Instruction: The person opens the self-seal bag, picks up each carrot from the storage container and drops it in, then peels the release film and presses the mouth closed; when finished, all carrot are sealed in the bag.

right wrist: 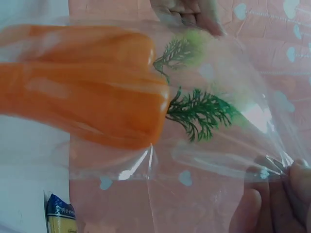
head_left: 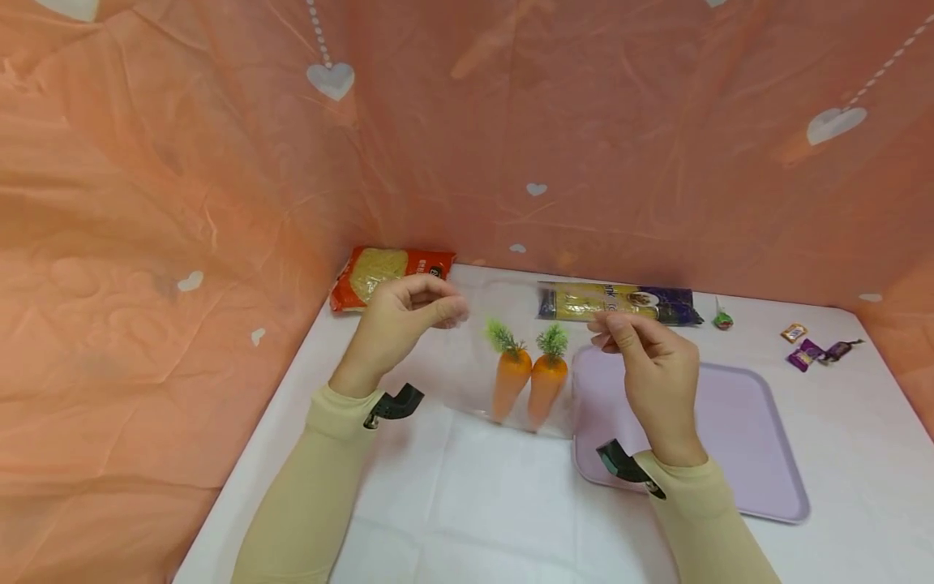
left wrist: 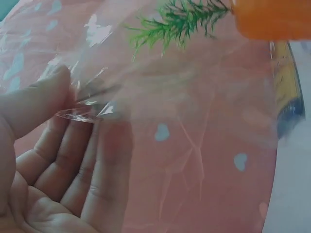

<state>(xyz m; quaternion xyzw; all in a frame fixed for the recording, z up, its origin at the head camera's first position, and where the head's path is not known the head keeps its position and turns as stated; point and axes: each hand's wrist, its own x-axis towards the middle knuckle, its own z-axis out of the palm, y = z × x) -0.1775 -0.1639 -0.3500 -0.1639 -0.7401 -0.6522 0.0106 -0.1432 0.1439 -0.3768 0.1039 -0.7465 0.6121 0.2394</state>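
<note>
A clear plastic bag [head_left: 467,381] hangs between my two hands above the white table, with two orange carrots [head_left: 549,385] with green tops inside it. My left hand [head_left: 401,324] pinches the upper left corner of the bag between thumb and fingers; the left wrist view shows the film gathered there. With thumb and fingertips, my right hand [head_left: 657,365] pinches the upper right corner, where creases run out from the grip in the right wrist view. The carrots [right wrist: 97,102] lie side by side, leafy ends toward the bag's upper edge.
A lilac tray [head_left: 737,438] lies on the table [head_left: 496,503] under my right hand. Behind are a red pasta packet [head_left: 379,272] and a yellow-and-purple packet [head_left: 620,302]. A green lollipop [head_left: 723,320] and several wrapped sweets [head_left: 806,354] sit at the right. An orange curtain [head_left: 584,122] surrounds the table.
</note>
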